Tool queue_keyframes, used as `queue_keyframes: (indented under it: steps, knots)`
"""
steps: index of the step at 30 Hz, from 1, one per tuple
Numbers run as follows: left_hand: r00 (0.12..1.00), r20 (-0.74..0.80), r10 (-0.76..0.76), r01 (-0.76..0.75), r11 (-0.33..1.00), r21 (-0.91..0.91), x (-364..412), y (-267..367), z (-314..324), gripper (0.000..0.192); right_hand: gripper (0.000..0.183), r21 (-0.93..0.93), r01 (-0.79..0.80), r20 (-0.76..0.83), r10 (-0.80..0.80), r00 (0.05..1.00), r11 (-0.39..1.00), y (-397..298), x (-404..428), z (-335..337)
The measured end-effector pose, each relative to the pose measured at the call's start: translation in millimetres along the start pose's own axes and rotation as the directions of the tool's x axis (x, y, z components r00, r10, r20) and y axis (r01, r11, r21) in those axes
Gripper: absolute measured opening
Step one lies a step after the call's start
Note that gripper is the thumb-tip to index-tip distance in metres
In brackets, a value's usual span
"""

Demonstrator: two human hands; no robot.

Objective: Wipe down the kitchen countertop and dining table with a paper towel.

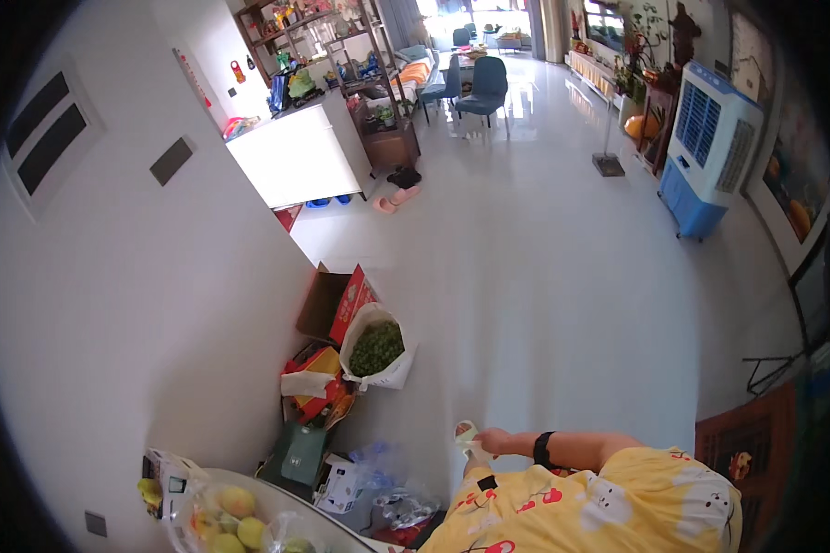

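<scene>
My right hand (496,441) reaches left across my front, a black band on its wrist. Its fingers are at a small pale thing (478,453), just above my foot in a light slipper (465,430); whether they grip it is unclear. Of my left hand, at most a sliver shows at the bottom edge, by the table rim (318,515). On that table, a clear plastic bag (183,511) holds several yellow-green fruits (238,502). On the floor to the left stand a white bag (409,363) of green grapes (376,348) and an open cardboard box (323,304).
Below the grapes are a red and yellow bag (321,380), a dark green box (295,456), a white box (339,482) and crumpled plastic (407,508). Pink slippers (395,199) lie by a white cabinet (297,152). An air cooler (704,148) and a dustpan (608,164) stand right.
</scene>
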State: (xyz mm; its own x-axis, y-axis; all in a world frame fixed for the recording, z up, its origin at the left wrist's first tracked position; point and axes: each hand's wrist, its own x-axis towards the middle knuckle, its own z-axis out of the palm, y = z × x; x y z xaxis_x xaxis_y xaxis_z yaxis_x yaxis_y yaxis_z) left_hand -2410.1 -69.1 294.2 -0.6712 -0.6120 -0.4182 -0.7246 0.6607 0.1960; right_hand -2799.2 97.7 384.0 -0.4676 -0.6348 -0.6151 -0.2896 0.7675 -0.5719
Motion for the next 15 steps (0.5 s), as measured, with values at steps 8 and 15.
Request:
queue_keyframes:
  steps: [8, 15]
  knots:
    - [0.975, 0.141, -0.172, 0.204, 0.945, -0.255, 176, 36, -12, 0.031, 0.046, 0.042, -0.129, -0.022, 0.13, 0.991, 0.991, -24, 70, -139]
    - [0.985, -0.093, -0.142, -0.022, 0.434, -0.901, 410, 77, -144, 0.044, 0.04, 0.297, -0.064, -0.265, 0.147, 0.953, 0.953, -54, 117, -247]
